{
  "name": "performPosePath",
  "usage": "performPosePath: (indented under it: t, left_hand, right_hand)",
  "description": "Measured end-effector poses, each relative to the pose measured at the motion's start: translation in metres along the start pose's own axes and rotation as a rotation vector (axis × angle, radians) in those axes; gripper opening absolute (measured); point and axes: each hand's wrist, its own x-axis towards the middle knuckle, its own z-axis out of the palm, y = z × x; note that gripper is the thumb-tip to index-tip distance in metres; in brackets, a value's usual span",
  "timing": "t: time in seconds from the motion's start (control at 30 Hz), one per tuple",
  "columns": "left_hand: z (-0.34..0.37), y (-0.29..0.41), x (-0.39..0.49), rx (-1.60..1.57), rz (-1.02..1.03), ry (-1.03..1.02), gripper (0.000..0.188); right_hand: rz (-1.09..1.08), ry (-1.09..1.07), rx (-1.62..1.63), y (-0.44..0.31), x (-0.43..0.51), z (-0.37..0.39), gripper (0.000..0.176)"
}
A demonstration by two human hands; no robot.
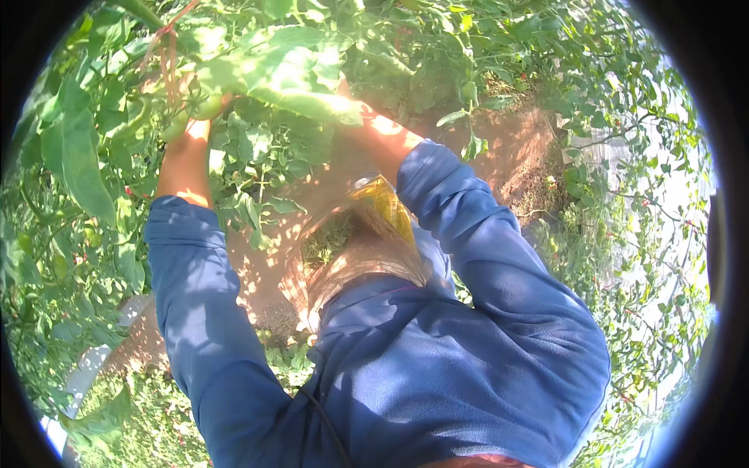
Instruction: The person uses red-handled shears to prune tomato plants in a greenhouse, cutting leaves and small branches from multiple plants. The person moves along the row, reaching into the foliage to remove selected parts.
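Observation:
My left hand reaches up into the tomato plants, mostly hidden behind green tomatoes and leaves. Only the wrist area and a bit of skin show there. Across from it, my right hand is largely covered by a broad sunlit leaf. Whether the fingers of either hand hold anything cannot be seen. Reddish twine hangs from a thick green stem just above the left hand. At my waist a clear plastic bag with a yellow panel gapes open, with green plant cuttings inside.
Dense tomato foliage stands along the left, and more vines with small red spots rise on the right. Brown soil lies between the rows. A pale strip runs along the ground at lower left.

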Motion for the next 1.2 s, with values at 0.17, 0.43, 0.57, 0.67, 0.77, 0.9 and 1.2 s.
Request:
performPosePath:
  t: [0.17, 0.43, 0.57, 0.67, 0.77, 0.9, 1.2]
  left_hand:
    - [0.004, 0.013, 0.015, -0.033, -0.017, 0.024, 0.025]
    - [0.012, 0.01, 0.001, -0.135, -0.094, 0.088, 0.025]
    - [0.011, 0.013, 0.006, -0.168, -0.121, 0.105, 0.025]
    - [0.014, 0.014, 0.006, -0.198, -0.14, 0.12, 0.025]
    - [0.017, 0.014, 0.005, -0.23, -0.154, 0.14, 0.025]
    - [0.016, 0.017, 0.008, -0.307, -0.155, 0.199, 0.026]
    - [-0.001, 0.099, -0.139, -1.17, -0.252, 0.63, 0.025]
  right_hand:
    - [-0.158, 0.384, 0.767, 0.045, 0.001, 0.07, 0.027]
    - [-0.051, 0.196, 0.094, 0.001, -0.03, 0.0, 0.021]
    - [-0.111, 0.306, 0.153, 0.01, -0.021, 0.024, 0.014]
    - [-0.045, 0.253, 0.145, 0.002, -0.023, 0.018, 0.013]
    - [0.018, 0.213, 0.122, -0.006, -0.025, 0.01, 0.013]
    - [0.137, 0.197, 0.252, -0.005, -0.031, 0.019, 0.026]
    - [0.521, 0.169, 0.307, 0.011, -0.133, -0.016, 0.055]
